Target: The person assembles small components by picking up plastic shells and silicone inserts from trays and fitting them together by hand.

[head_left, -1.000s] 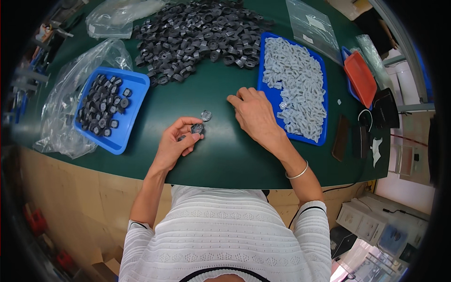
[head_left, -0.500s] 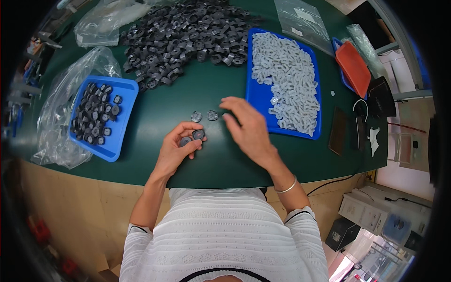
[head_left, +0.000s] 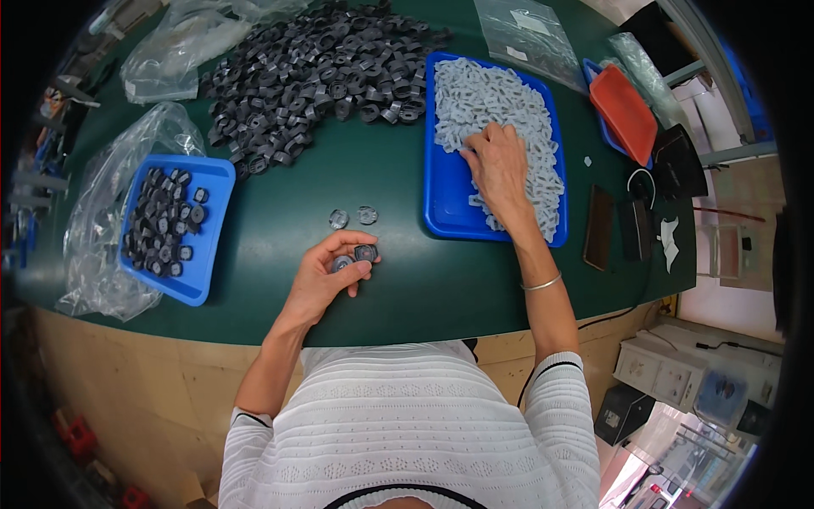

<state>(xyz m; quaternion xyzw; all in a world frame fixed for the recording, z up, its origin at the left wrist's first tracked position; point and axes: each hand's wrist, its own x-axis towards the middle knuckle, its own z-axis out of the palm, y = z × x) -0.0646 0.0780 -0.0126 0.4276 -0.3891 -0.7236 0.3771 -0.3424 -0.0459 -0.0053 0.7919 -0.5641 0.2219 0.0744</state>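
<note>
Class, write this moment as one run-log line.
left hand: holding dark-grey rounded plastic parts | right hand: at pale-grey plastic pieces in blue rectangular plastic tray

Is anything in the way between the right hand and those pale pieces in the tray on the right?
Nothing visible. The right hand is over the tray, right at the pale pieces; the rim passes beneath the forearm. Actual touch is hard to tell.

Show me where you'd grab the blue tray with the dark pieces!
I'd probably pinch the blue tray by its raised right rim, coming from the right. That rim is uncovered, while the dark pieces crowd the tray's left part and a plastic bag lies along its left edge.
</note>
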